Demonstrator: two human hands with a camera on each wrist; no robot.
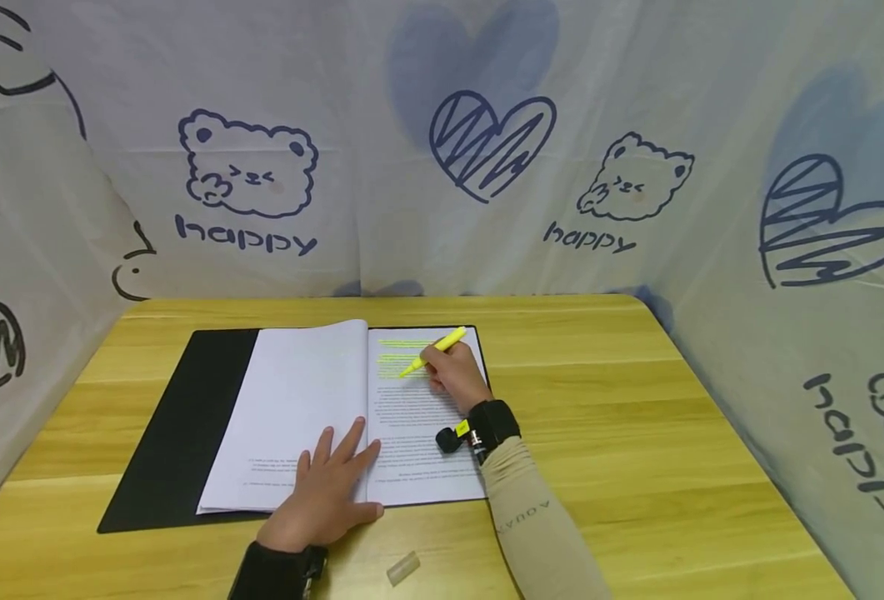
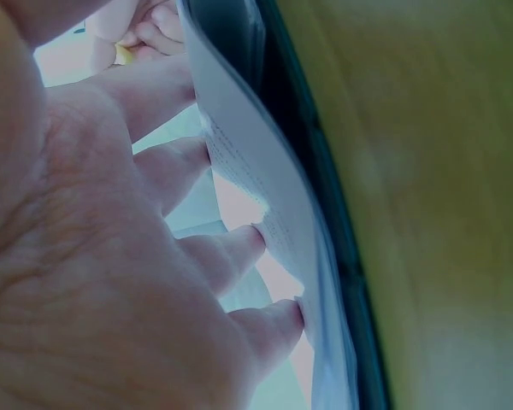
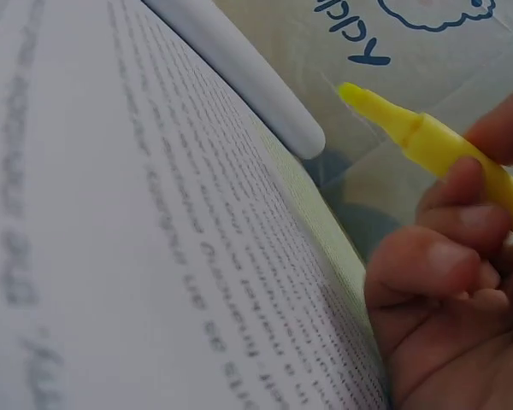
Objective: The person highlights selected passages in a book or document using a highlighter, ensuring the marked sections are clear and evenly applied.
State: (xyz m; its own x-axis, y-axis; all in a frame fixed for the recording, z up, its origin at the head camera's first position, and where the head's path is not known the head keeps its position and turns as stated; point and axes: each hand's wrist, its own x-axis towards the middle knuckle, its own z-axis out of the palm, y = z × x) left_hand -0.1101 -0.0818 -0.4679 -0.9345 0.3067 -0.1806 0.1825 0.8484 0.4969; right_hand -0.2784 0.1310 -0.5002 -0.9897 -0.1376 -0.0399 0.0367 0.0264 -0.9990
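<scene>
My right hand (image 1: 456, 375) grips a yellow highlighter (image 1: 442, 346), its tip angled down and left at the printed text near the top of the right-hand page (image 1: 419, 417). Several yellow lines (image 1: 404, 342) mark the upper text there. In the right wrist view the uncapped highlighter (image 3: 462, 149) lies between thumb and curled fingers. My left hand (image 1: 325, 492) rests with fingers spread on the lower part of the open document, across the fold. The left wrist view shows its straight fingers (image 2: 239, 256) touching the curved pages (image 2: 265, 171).
A black folder cover (image 1: 179, 417) lies under the pages, reaching out on the left. Near the table's front edge lies a small translucent beige cylinder (image 1: 403, 568). The wooden table (image 1: 621, 433) is surrounded by white cloth (image 1: 382, 208) with hearts and bears.
</scene>
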